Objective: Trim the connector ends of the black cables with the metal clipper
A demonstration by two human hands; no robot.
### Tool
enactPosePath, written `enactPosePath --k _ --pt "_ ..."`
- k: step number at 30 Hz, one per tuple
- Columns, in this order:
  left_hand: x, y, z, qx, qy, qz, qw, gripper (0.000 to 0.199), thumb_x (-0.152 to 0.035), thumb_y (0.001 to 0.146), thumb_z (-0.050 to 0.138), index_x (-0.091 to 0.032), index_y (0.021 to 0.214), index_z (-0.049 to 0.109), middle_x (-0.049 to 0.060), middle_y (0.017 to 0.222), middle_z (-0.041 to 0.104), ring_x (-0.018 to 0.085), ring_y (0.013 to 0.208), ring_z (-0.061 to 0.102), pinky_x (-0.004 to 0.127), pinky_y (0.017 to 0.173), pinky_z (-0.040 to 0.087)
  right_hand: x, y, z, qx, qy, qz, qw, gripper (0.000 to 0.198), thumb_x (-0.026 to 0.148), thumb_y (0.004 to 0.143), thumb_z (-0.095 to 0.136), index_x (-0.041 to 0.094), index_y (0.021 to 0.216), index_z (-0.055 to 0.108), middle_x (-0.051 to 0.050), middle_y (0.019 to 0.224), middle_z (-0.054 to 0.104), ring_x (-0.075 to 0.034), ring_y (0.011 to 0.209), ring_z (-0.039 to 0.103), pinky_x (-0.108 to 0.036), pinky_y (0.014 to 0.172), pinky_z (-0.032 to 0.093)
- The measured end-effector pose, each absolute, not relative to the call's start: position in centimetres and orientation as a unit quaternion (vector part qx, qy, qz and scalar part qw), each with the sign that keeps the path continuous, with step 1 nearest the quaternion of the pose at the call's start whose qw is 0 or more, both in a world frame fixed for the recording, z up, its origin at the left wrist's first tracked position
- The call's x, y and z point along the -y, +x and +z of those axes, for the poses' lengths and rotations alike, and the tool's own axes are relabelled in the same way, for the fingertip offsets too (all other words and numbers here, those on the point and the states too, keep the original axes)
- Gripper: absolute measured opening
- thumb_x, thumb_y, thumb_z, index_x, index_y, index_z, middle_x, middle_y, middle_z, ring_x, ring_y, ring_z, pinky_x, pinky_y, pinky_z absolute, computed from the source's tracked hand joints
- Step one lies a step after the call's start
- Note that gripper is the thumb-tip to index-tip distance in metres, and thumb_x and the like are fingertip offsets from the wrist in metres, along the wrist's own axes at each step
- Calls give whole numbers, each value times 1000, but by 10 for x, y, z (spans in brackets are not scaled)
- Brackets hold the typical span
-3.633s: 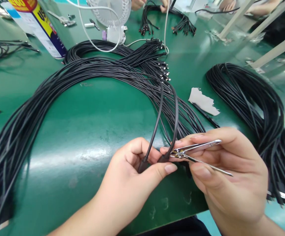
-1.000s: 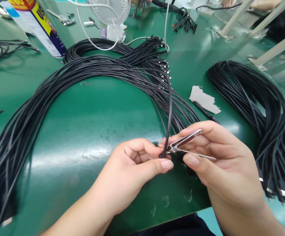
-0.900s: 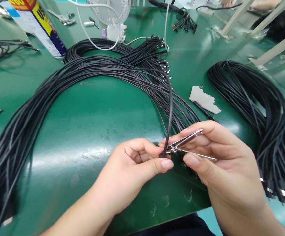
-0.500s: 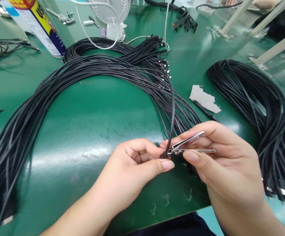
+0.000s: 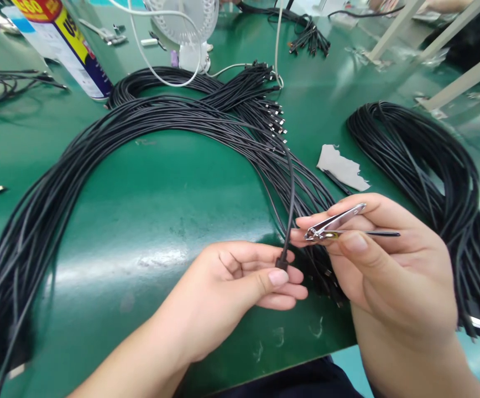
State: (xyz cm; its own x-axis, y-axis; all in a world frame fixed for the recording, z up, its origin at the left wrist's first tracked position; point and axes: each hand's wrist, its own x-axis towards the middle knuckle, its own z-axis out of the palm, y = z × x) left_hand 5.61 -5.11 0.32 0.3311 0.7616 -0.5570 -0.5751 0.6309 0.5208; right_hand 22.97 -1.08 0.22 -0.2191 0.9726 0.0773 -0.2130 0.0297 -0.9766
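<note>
My left hand (image 5: 240,287) pinches a black cable (image 5: 291,193) near its connector, between thumb and fingers. The cable rises from there toward the big bundle of black cables (image 5: 140,113) that arches across the table. In my right hand (image 5: 393,265) are silver nail clippers (image 5: 327,228), held between thumb and fingers with the lever raised. Their jaws point left and stand a little to the right of the held cable, apart from it. The connector's lower end is hidden by my left thumb.
Another cable bundle (image 5: 422,149) lies at the right. A torn piece of pale paper (image 5: 343,167) sits between the bundles. At the back are a spray can (image 5: 74,55), a white fan (image 5: 182,22) and white metal legs (image 5: 464,83). The green table's front edge (image 5: 290,369) runs below my hands.
My right hand has moved right and slightly up, taking the nail clippers away from the cable's connector end. My left hand still holds the cable, its lower fingers now more spread.
</note>
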Motion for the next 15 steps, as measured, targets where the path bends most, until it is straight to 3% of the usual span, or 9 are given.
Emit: enactPosePath --k 4,9,15 --pt "51 57 1 -416 150 410 798 21 -17 63 93 -17 80 81 1 72 79 10 70 73 18 70 59 10 230 0 514 -363 600 494 13 24 87 78 25 98 73 1 92 83 -17 87 79 -28 83 66" --pt "50 57 2 -460 131 473 740 32 0 46 95 -15 58 68 -5 62 73 5 59 63 12 60 50 16 229 -1 541 -354 591 482 16 20 89 75 26 102 70 0 99 82 -17 87 79 -29 83 66" --pt "50 58 1 -449 135 497 730 34 -6 51 95 -16 57 63 -3 66 76 7 63 67 15 64 52 22 220 3 573 -354 582 457 19 16 87 76 25 102 69 0 99 82 -17 89 79 -24 80 66"
